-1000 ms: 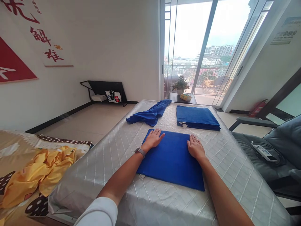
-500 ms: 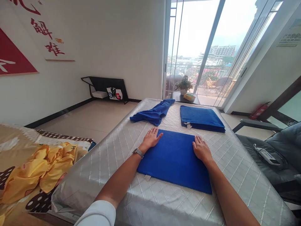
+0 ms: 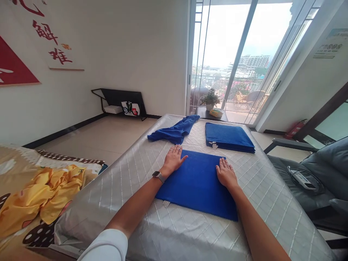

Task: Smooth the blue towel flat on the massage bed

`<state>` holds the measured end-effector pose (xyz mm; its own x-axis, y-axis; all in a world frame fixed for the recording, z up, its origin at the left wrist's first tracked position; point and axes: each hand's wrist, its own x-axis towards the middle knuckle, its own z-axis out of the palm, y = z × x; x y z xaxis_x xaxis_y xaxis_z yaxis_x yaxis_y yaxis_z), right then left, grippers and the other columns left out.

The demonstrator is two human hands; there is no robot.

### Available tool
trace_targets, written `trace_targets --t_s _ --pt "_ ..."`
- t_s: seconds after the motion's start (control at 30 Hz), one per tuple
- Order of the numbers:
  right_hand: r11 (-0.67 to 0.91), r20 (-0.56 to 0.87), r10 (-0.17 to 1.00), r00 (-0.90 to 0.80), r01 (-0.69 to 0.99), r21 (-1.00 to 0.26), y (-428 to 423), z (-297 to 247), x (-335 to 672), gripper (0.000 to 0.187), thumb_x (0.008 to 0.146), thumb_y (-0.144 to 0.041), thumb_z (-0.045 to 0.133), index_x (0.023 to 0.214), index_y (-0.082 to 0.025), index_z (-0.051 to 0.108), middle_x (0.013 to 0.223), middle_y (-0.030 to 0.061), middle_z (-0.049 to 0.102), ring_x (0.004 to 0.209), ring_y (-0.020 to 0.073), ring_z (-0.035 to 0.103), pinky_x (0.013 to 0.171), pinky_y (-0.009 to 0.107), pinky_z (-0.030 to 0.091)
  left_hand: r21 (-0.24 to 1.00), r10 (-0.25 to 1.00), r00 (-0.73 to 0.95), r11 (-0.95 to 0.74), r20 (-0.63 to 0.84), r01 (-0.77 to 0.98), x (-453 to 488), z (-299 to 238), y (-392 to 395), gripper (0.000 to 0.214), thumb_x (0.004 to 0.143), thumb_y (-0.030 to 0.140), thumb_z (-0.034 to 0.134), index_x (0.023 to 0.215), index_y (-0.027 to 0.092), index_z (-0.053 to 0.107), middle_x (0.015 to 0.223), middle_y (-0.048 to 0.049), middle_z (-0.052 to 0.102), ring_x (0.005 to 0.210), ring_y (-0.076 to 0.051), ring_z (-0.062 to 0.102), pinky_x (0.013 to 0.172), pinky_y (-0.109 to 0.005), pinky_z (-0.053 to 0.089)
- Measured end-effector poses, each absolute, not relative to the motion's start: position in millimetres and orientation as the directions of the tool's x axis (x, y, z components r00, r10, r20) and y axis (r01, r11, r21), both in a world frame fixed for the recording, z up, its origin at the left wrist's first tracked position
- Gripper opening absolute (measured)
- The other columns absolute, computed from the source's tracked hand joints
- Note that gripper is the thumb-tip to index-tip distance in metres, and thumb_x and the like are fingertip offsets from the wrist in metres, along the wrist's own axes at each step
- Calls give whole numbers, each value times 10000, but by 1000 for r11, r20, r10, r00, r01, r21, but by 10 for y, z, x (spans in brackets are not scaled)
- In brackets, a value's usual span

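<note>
A flat blue cloth (image 3: 199,185) lies spread in front of me on the silver quilted mattress (image 3: 119,181), with a small white tag at its near left edge. My left hand (image 3: 174,158), a watch on its wrist, rests flat on the cloth's far left corner, thumb out. On the far right corner lies my right hand (image 3: 227,173), palm down with fingers stretched. Beyond it sits a neat stack of folded blue cloths (image 3: 228,136) with white tags showing. A crumpled blue cloth (image 3: 175,131) lies loosely farther back on the left.
Left of the mattress is a bed with a patterned cover and yellow fabric (image 3: 58,188). On the right stands a dark armchair (image 3: 285,163) bearing a power strip (image 3: 303,180). A small table with a potted plant (image 3: 210,99) stands by the glass door.
The view has shifted slightly, so most things appear a little farther left. Both hands stay flat on the blue cloth's far corners; the cloths look unchanged.
</note>
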<state>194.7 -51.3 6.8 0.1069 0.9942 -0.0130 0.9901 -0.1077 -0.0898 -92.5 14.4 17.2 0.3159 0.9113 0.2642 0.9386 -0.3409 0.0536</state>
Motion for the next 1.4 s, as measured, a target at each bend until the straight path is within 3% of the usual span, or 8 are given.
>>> trace_targets --t_s 0.2,0.37,0.53,0.73,1.0,1.4 --pt "-104 -11 995 104 990 -90 -509 71 1942 645 1019 -374 155 1574 -48 202 1651 95 179 1519 214 143 1229 407 129 121 794 567 -598 218 792 -104 241 -93 797 1019 604 82 1486 50 414 1553 -166 397 1470 -243 308 1213 -384 214" --pt "-63 -26 998 62 997 -40 -543 69 1963 615 1009 -309 182 1578 -77 215 1658 83 157 1524 214 114 1225 398 137 194 697 682 -717 221 670 631 99 -221 784 1020 595 38 1525 82 350 1576 -132 368 1477 -219 293 1215 -378 211" --pt "-82 -19 997 80 995 -65 -539 71 1958 624 1017 -344 166 1578 -77 212 1655 95 176 1523 209 119 1223 394 134 212 753 632 -658 182 723 657 -26 -163 773 1019 592 33 1539 100 324 1597 -111 331 1497 -209 238 1231 -404 169" --pt "-101 -16 995 100 987 -122 -511 64 1951 651 1014 -378 152 1574 -50 201 1652 97 181 1521 211 130 1228 403 116 209 847 518 -532 121 821 -83 -4 17 796 998 648 68 1552 129 306 1615 -105 287 1508 -221 202 1236 -419 152" --pt "-113 -30 994 110 988 -110 -503 67 1961 652 1014 -386 134 1580 -67 189 1657 77 165 1523 193 115 1231 385 109 187 948 304 -317 99 930 -1056 -37 100 848 994 652 46 1553 53 266 1628 -150 219 1513 -252 174 1237 -427 142" --pt "-109 -24 994 108 993 -53 -496 80 1956 646 1017 -378 139 1577 -61 200 1653 99 178 1521 200 132 1226 390 136 217 952 282 -303 123 928 -1063 -75 110 893 982 675 60 1543 13 273 1618 -172 230 1511 -270 179 1234 -427 161"
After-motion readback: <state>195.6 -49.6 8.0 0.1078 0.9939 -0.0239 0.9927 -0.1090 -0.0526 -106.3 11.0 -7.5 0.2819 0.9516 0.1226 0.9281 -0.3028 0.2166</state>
